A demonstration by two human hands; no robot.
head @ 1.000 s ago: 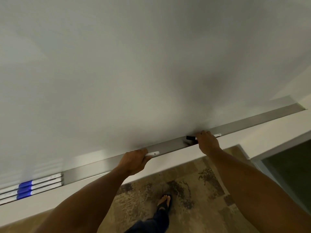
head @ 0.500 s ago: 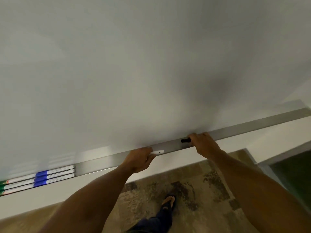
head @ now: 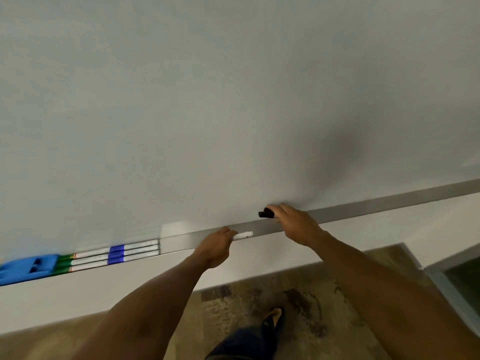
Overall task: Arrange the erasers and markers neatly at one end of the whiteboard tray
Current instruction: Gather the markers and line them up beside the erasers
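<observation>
Whiteboard tray: long grey metal ledge under the whiteboard, running up to the right; its left end is cut off by the frame edge.

Three markers: white barrels, blue bands, green caps to the left, lying side by side lengthwise in the tray, touching one another. Labels too blurred to read.

Blue eraser: in the tray just left of the markers, against their green ends; two dark slots on top; left part out of frame.

White marker: held in the left hand, fingers curled round it; only the right end of the barrel shows, at the tray's front lip. Rest hidden in the fist.

Black-capped marker: held in the right hand, closed over it at the tray, against the board. Only the black end shows; body colour cannot be told.

The hands are apart, right one further along the tray.

Floor: mottled brown; one foot and a dark trouser leg below, partly cut off
</observation>
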